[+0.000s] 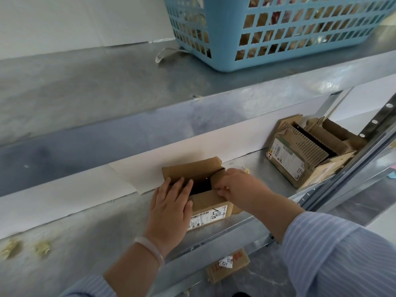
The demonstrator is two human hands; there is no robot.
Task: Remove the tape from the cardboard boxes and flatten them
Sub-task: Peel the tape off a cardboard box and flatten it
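The small box point(211, 205) stands on the metal shelf point(96, 228), near its front edge and just in front of the white back panel point(64, 196). Its top is open, the far flap stands up, and the inside is dark. A white label point(205, 217) with barcodes and a black handwritten number sits on its near face.

The left hand point(171, 202) lies flat on the box's left side, fingers straight and close together, reaching over the left flap toward the opening. A pale bracelet point(150, 246) circles that wrist. The right hand point(240, 187) comes in from the right with fingers curled, and thumb and fingertips pinch the box where its right flap meets the near edge. Whether tape is between the fingers cannot be told. Both arms wear light blue striped sleeves.

Farther right on the same shelf, well apart, a 2nd box point(300, 159) sits with torn corrugated flaps open and a label on its side. On the upper shelf point(107, 82) stands a blue plastic basket point(278, 58), with a pale strip point(165, 53) curled beside it. Below, on the floor, lies 1 flat cardboard piece point(228, 267) bearing a white tag.
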